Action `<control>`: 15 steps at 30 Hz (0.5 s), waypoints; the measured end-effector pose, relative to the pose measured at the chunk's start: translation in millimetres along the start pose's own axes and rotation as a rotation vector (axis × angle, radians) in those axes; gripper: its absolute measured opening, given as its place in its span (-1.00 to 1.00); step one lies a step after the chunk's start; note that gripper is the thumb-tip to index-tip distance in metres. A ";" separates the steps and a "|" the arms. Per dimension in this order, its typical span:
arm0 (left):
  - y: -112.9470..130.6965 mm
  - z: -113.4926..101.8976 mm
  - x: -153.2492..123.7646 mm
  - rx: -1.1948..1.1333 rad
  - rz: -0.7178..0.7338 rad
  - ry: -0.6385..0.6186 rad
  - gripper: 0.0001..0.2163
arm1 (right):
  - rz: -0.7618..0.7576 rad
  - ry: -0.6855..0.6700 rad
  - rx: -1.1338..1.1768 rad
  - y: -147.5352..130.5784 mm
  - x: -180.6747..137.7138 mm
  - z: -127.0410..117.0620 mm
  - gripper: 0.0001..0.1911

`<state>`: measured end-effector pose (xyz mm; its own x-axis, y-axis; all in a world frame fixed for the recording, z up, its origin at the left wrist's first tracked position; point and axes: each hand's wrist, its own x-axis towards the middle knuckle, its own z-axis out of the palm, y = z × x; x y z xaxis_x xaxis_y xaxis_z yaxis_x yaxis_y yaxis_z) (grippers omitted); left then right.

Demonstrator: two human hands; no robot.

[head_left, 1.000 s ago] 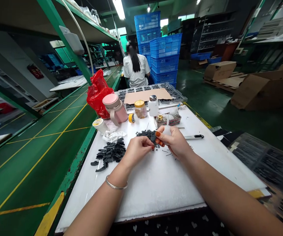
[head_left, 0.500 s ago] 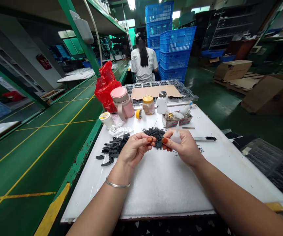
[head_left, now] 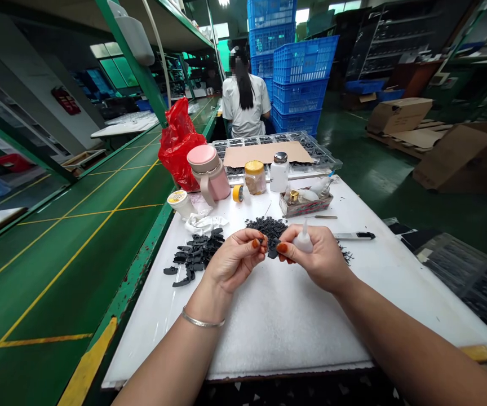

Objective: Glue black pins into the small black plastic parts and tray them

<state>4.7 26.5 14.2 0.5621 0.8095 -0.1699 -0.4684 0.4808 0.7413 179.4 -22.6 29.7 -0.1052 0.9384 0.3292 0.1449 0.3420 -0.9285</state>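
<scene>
Head view: bare hands over a smooth white table (head_left: 302, 327).
Left hand (head_left: 230, 262): thumb and finger tips pinch a tiny dark bit (head_left: 261, 241), too small to name.
Right hand (head_left: 323, 259): curled round a cloudy soft bottle (head_left: 303, 243) with a thin spout; the tips pinch a flat black piece (head_left: 273, 248).
Heaps: curvy black parts (head_left: 199, 251) at left, tiny dark bits in a pile (head_left: 264, 226) just past the hands.
White tub (head_left: 181, 204): yellow print on its lid, too small to read.
Pink mug (head_left: 218, 181): round lid, big handle.
Jar (head_left: 255, 181): clear, yellow top.
Far off: person (head_left: 247, 113) in a white shirt, beside stacked blue crates (head_left: 300, 84) full of holes.
Red panel (head_left: 66, 100): white marks, too blurry to read.
</scene>
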 end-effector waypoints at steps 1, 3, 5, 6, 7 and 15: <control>-0.4 0.1 0.0 0.004 0.001 -0.003 -0.72 | -0.010 0.003 -0.015 -0.3 -0.2 -0.1 -0.77; -1.1 0.4 0.0 0.016 0.000 0.001 -0.72 | -0.028 0.009 -0.049 -1.2 -0.7 0.0 -0.77; -1.9 0.8 0.0 0.031 -0.005 0.011 -0.71 | -0.043 0.016 -0.083 -2.0 -1.4 0.7 -0.78; -2.4 0.8 0.0 0.037 -0.007 0.013 -0.70 | -0.049 0.017 -0.098 -2.2 -1.8 1.1 -0.78; -2.9 0.6 0.0 0.043 -0.008 0.015 -0.69 | -0.055 0.017 -0.112 -2.4 -2.1 1.5 -0.78; -4.2 -1.5 0.7 0.049 -0.005 0.036 -0.72 | -0.034 0.010 -0.098 -4.2 -2.4 1.8 -0.76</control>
<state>6.1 25.6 10.0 0.5392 0.8190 -0.1965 -0.4313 0.4689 0.7708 177.2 -26.3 32.6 -0.1016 0.9263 0.3627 0.2368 0.3767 -0.8956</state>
